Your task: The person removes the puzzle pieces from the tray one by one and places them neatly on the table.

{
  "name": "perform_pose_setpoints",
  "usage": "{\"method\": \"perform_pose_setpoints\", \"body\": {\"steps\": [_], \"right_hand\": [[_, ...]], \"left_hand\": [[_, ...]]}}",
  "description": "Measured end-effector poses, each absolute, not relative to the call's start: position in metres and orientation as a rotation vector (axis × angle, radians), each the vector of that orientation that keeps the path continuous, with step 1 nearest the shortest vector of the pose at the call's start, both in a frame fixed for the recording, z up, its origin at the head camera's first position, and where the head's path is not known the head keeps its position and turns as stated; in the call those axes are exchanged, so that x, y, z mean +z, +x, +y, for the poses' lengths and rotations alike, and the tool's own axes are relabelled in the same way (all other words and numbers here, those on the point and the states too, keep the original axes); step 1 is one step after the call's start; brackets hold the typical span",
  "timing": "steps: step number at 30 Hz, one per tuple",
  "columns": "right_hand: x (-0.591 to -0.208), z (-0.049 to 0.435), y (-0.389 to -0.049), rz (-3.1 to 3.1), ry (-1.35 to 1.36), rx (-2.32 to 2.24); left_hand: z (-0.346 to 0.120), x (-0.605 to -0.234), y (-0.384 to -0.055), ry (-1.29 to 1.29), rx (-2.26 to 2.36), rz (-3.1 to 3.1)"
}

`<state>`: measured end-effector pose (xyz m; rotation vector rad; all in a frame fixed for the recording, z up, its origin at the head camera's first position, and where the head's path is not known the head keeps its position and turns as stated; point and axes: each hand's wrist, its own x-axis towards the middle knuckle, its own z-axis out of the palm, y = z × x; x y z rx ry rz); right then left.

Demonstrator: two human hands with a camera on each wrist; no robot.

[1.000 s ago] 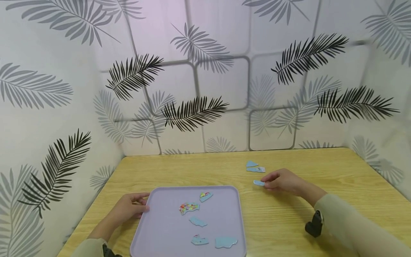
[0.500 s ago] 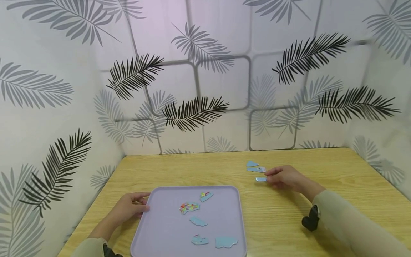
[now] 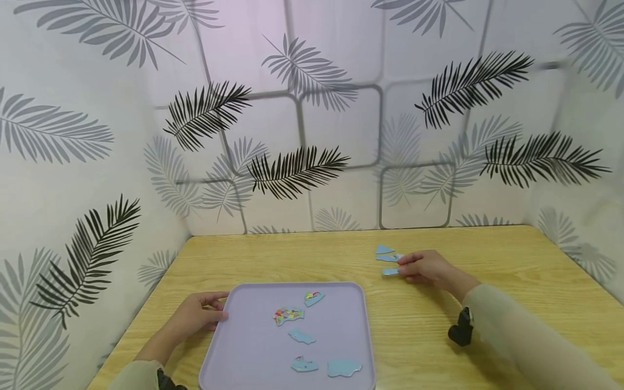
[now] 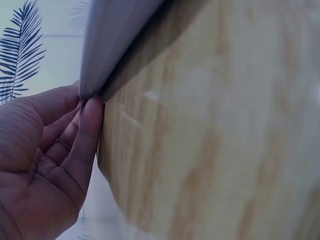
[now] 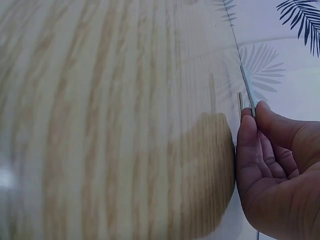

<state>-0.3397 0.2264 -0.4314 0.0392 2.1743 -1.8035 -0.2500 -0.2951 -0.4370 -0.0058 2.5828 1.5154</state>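
Note:
My right hand (image 3: 429, 270) pinches a narrow light-blue puzzle piece (image 3: 390, 271) between thumb and fingertips, low over the table at the back right. In the right wrist view the held piece (image 5: 248, 90) shows edge-on, jutting from the fingertips. Just behind it lie a blue strip-shaped piece (image 3: 386, 257), its right end at my fingers, and a triangular blue piece (image 3: 383, 249). My left hand (image 3: 192, 317) grips the left rim of the lilac tray (image 3: 248, 330); the left wrist view shows the tray's edge (image 4: 102, 55) between thumb and fingers.
Several puzzle pieces lie spread in the tray, among them a multicoloured one (image 3: 288, 314) and a wide blue one (image 3: 344, 368). The wood-grain table (image 3: 468, 244) ends at a leaf-patterned wall (image 3: 341, 195) behind, with walls at both sides.
My right hand first moved slightly right and back with the narrow piece, then shifted left, closer to the strip-shaped piece. The left hand and tray have stayed in place.

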Motion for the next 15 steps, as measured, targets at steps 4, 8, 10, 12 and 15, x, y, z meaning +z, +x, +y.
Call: {"method": "perform_pose_setpoints", "body": {"steps": [4,8,10,12,15], "right_hand": [[-0.434,0.222,-0.343,2.184,0.058,-1.818],[-0.435,0.218,-0.344,2.199,0.087,-1.824],[-0.434,0.217,-0.344,2.21,0.103,-1.825],[-0.434,0.216,-0.345,2.218,0.116,-1.826],[-0.434,0.214,-0.345,2.233,0.141,-1.83]], "left_hand": [[-0.295,-0.437,-0.25,-0.006,1.509,2.586],[-0.296,-0.438,-0.251,0.004,1.511,2.577],[-0.296,-0.439,-0.251,0.011,1.514,2.576],[-0.297,-0.439,-0.251,0.015,1.515,2.576],[-0.297,-0.439,-0.251,0.016,1.515,2.577]]}}
